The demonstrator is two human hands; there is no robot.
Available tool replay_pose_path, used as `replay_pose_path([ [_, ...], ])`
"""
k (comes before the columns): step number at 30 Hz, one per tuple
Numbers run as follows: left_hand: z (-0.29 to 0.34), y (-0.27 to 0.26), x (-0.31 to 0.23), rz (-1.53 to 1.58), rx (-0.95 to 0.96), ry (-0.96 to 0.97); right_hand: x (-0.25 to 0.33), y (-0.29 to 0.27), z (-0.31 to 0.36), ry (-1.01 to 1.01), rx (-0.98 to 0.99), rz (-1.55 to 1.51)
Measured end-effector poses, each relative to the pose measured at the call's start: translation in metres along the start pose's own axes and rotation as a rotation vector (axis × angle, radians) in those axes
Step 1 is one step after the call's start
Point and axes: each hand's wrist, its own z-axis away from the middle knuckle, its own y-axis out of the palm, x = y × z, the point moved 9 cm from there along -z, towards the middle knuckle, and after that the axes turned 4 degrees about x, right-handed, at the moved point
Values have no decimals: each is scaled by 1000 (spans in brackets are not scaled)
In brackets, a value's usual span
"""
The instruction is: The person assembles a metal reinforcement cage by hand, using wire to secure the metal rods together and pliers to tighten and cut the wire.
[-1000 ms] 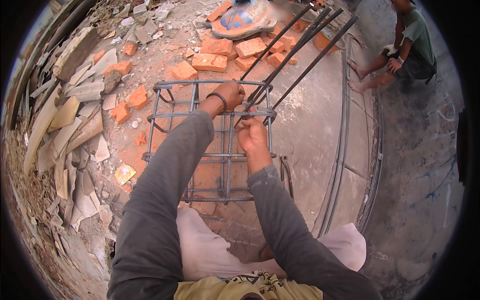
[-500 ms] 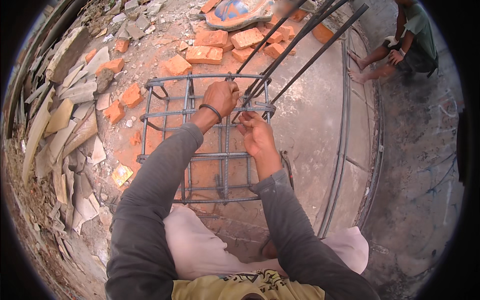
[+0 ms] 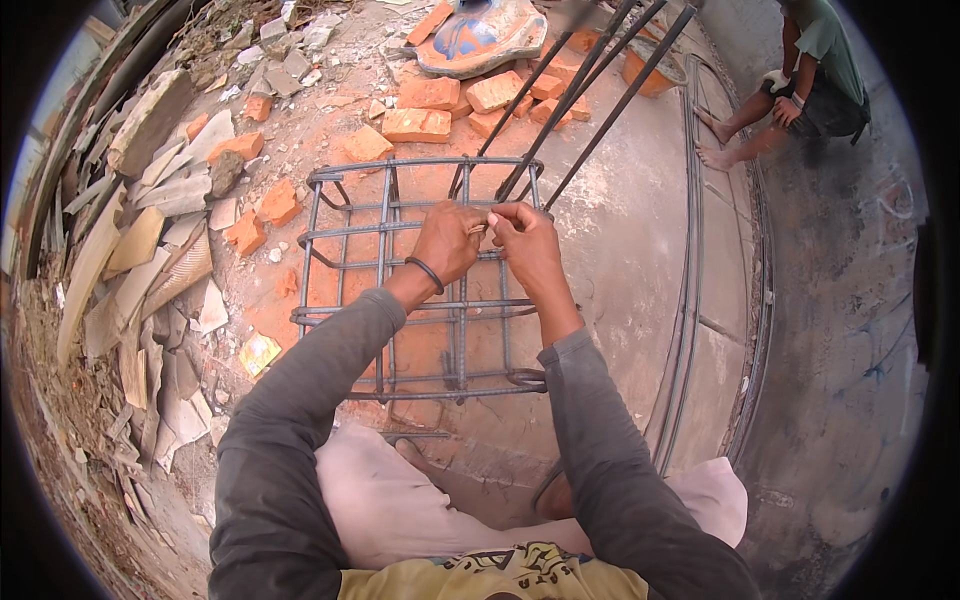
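Note:
A steel rebar cage, made of crossing bars and bent rectangular ties, lies in front of me. My left hand is over its upper middle, fingers bent into a pinch, a dark band round the wrist. My right hand is beside it at the cage's right side, thumb and forefinger pinched. The fingertips of both hands meet near one of the cross ties. Whatever is between them is too small to make out. Several long rebars run from the cage toward the far right.
Beyond the cage are loose orange bricks and a basin with blue stains. Broken sheets and rubble cover the left, near a yellow packet. Thin rods run along the right. Another person sits at the far right.
My left hand has moved down a little and my right hand up, so their fingertips now meet. The view has shifted slightly, and the cage sits a little differently in it.

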Motion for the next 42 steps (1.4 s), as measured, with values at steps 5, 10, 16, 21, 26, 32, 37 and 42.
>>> replay_pose_path([
  [5, 8, -1, 5, 96, -102, 40, 5, -6, -7, -157, -123, 247],
  [10, 9, -14, -4, -275, -180, 0, 20, -4, -5, -251, -82, 590],
  [16, -11, -2, 30, -44, 138, -450, 14, 0, 14, -282, -175, 666],
  [21, -9, 8, 15, 186, 99, -394, 18, 13, 22, -276, -213, 752],
  [26, -9, -2, -34, -134, -18, -55, 14, 11, 19, -216, -232, 765],
  [32, -15, -60, -10, 114, -220, -178, -51, 2, 1, 213, -227, -34],
  [37, -6, -48, 13, 154, -252, -221, -74, 37, 15, 677, -302, -1093],
  [42, 3, -15, 24, 178, -41, -403, -40, 21, 37, 625, 66, -702],
])
